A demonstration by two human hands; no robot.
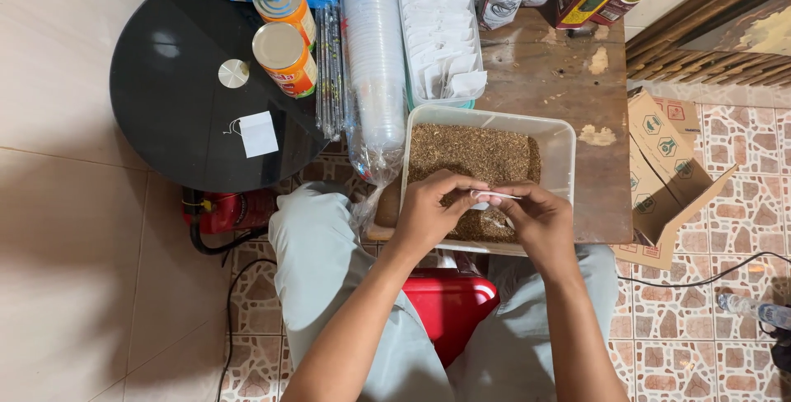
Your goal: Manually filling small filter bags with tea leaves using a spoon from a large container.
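My left hand (432, 208) and my right hand (537, 217) meet over a clear plastic tub (563, 151) filled with brown loose dried leaves (470, 151). Between the fingertips of both hands I pinch a small white paper sachet (492, 197), held flat just above the leaves. The tub rests on a worn wooden table (568, 81) in front of my knees.
A tray of white sachets (441, 27) and a sleeve of stacked clear cups (375, 64) lie behind the tub. A round black table (177, 105) holds two orange cans (284, 56) and a white sachet (258, 133). An open cardboard box (667, 171) stands at right; a red stool (449, 303) is under me.
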